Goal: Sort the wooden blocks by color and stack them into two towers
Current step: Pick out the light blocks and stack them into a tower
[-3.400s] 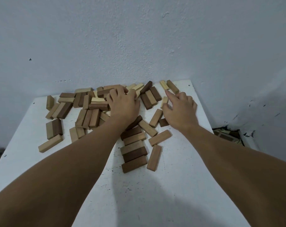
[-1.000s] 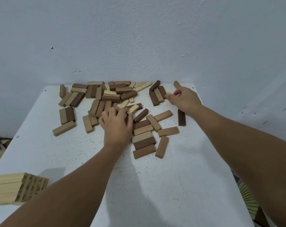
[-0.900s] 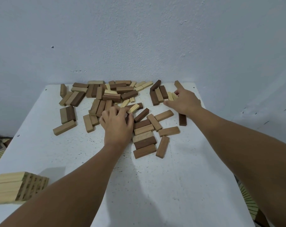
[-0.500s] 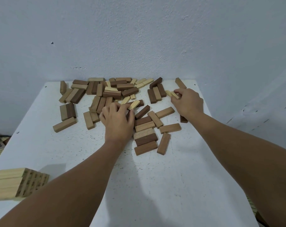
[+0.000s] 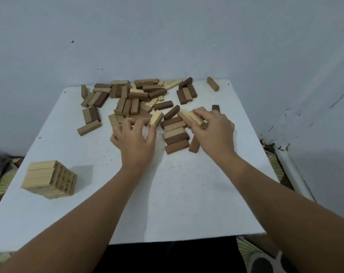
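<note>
Several loose wooden blocks (image 5: pixel 139 95), pale, mid-brown and dark brown, lie scattered over the far half of a white table (image 5: pixel 179 194). A low tower of pale blocks (image 5: pixel 49 179) stands near the table's front left edge. My left hand (image 5: pixel 134 138) pinches one pale block (image 5: pixel 156 117) between thumb and fingers. To its right, my right hand (image 5: pixel 212 131) grips two pale blocks (image 5: pixel 193 118) side by side, just above a row of brown blocks (image 5: pixel 176 137).
A wall rises right behind the table's far edge and along the right. One mid-brown block (image 5: pixel 212 84) lies alone near the far right corner, and a dark block (image 5: pixel 215 107) peeks out behind my right hand. A patterned floor mat (image 5: pixel 273 166) shows below the table's right side.
My right hand has drawn back from the far right toward the middle, bringing pale blocks with it. My left hand lifted a pale block from the pile. The view has tilted down, showing more of the pale tower.
</note>
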Available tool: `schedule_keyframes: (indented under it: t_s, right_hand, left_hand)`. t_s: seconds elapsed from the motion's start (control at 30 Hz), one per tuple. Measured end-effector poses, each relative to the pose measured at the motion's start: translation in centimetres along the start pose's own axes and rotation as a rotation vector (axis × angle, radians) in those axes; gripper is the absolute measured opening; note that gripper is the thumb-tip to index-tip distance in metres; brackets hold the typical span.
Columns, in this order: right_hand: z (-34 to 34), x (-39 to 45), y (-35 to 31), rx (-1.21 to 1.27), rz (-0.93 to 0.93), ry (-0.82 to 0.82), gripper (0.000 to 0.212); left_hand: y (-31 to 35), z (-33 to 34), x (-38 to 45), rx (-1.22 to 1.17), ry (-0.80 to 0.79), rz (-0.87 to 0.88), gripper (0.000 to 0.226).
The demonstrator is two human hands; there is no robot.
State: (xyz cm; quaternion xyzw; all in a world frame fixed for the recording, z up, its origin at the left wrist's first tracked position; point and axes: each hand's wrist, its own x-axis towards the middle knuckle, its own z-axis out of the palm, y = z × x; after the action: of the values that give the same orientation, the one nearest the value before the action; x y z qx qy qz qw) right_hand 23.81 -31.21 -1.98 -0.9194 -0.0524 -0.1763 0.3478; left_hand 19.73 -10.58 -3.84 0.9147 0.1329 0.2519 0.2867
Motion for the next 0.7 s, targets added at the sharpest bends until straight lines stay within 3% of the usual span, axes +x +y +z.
schedule_keyframes:
  t_s: [0.27, 0.47, 0.7]
  right_hand:
    - [-0.1, -10.5, -3.9, 0.124, -0.068, -0.081, 0.034]
    - [0.7, -13.0, -4.5, 0.157, -0.158, -0.327, 0.040]
    - [0.9, -13.2, -4.3, 0.183, -0.144, -0.270, 0.022]
  left_hand:
    - [-3.0, -6.5, -9.0, 0.035, -0.159, -0.023, 0.026]
    - [-2.9, -7.2, -10.4, -0.017, -0.220, 0.027, 0.037]
    - [-2.8, -7.4, -10.1, -0.070, -0.287, 0.039, 0.034]
